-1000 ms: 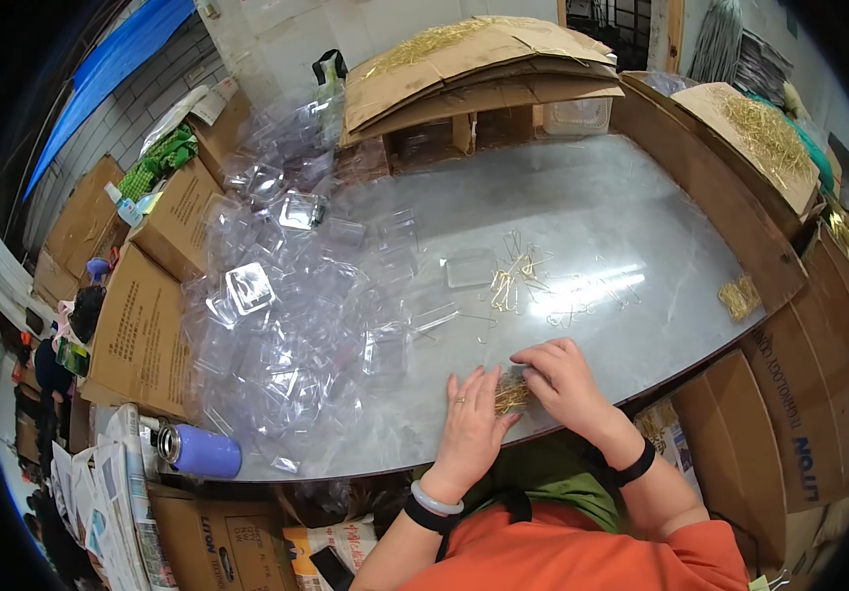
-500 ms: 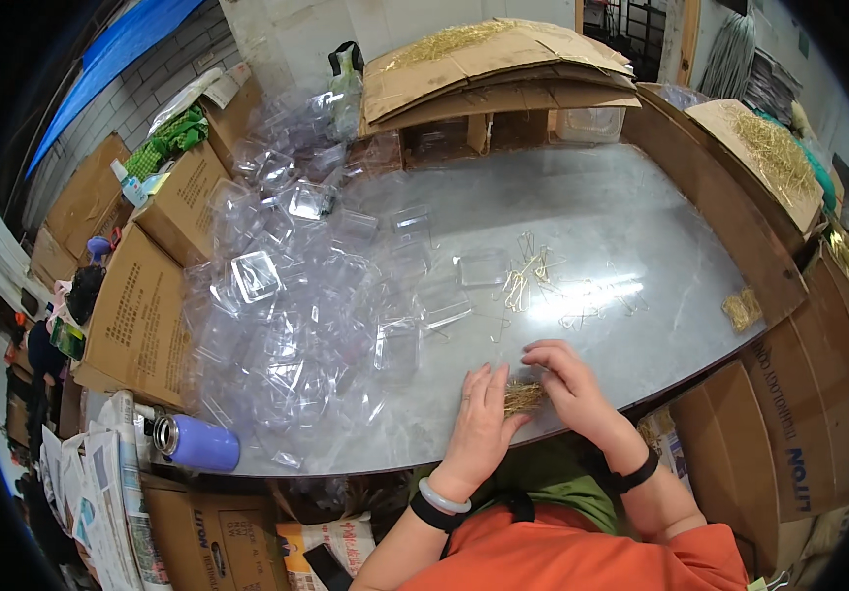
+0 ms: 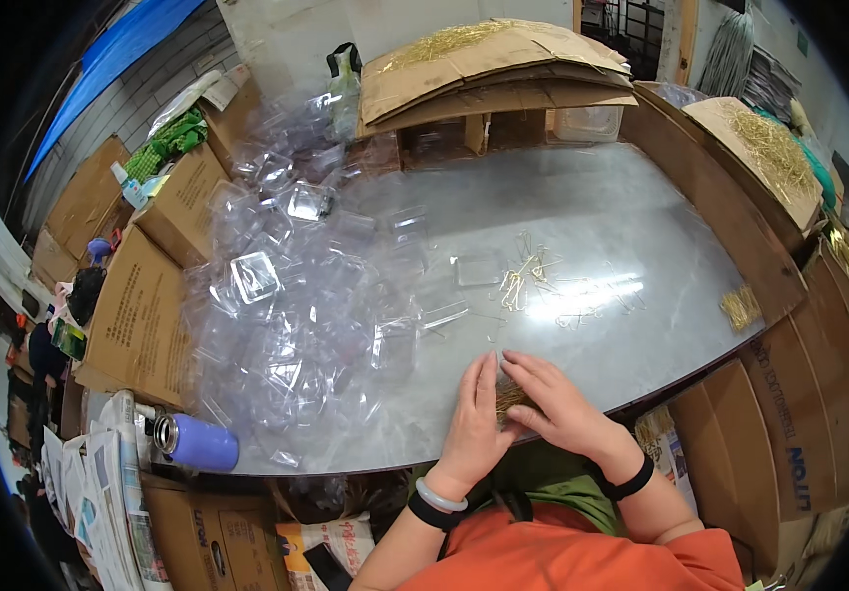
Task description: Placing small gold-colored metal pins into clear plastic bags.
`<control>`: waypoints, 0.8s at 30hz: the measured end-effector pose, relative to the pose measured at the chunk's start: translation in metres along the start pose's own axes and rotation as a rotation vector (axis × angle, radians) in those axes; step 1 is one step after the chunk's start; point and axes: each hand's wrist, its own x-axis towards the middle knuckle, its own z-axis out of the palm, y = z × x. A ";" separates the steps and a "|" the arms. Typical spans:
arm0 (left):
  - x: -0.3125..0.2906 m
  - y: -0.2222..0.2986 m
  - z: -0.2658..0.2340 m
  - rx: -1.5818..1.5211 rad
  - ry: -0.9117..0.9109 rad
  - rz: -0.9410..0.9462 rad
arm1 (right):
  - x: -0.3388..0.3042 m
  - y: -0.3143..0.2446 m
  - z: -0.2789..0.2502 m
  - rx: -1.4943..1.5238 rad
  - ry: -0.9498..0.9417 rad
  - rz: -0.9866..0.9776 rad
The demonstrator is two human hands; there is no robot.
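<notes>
At the near edge of the grey table, a bundle of thin gold wire hooks (image 3: 510,396) lies between my two hands. My left hand (image 3: 474,419) presses its left side, fingers straight and held together. From the other side my right hand (image 3: 564,409) cups it, with the thumb bent across the near end. Much of the bundle is hidden by my fingers. Beyond my hands, loose gold wire hooks (image 3: 520,286) are scattered on the tabletop. Another neat bundle of gold wire pieces (image 3: 740,307) sits at the right edge.
Transparent plastic boxes (image 3: 292,325) are heaped across the left side. A purple bottle (image 3: 203,442) stands at the near left corner. Cardboard cartons (image 3: 139,315) line the left, and a cardboard shelf (image 3: 503,79) closes off the back. A cardboard wall (image 3: 730,197) borders the right.
My right hand has come down and left, closing around the bundle. My left hand's fingers have straightened and drawn together, so the hands now sit close side by side.
</notes>
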 end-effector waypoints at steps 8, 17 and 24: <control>-0.006 0.001 -0.019 0.141 -0.044 0.042 | -0.004 0.007 0.005 -0.065 0.019 -0.016; 0.002 0.016 -0.052 0.381 -0.241 -0.238 | 0.004 0.008 -0.007 -0.150 -0.110 -0.142; 0.009 0.011 -0.054 0.400 -0.292 -0.167 | 0.002 0.007 -0.005 -0.154 -0.091 -0.164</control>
